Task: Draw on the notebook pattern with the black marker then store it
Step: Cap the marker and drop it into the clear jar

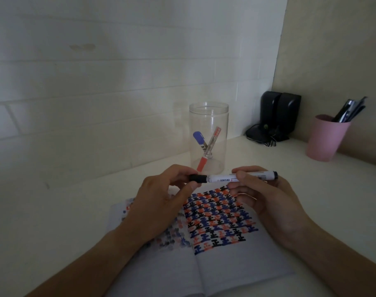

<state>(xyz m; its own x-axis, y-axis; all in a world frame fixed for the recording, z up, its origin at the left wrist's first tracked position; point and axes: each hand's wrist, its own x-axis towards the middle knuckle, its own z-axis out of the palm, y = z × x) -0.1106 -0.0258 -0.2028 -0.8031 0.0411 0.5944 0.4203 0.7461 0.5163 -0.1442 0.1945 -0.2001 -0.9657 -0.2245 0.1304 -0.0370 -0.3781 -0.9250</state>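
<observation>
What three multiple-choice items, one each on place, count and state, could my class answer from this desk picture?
1. Where is the pink cup?
A. right of the clear jar
B. inside the jar
C. on the notebook

2. How many markers stand in the jar?
A. none
B. two
C. five

3. How is the black marker held?
A. left hand on cap, right hand on barrel
B. lying on the page
C. inside the jar

Answers: A, the cup sits far right; B, one blue-capped and one red-capped; A, both hands grip it above the pattern.
</observation>
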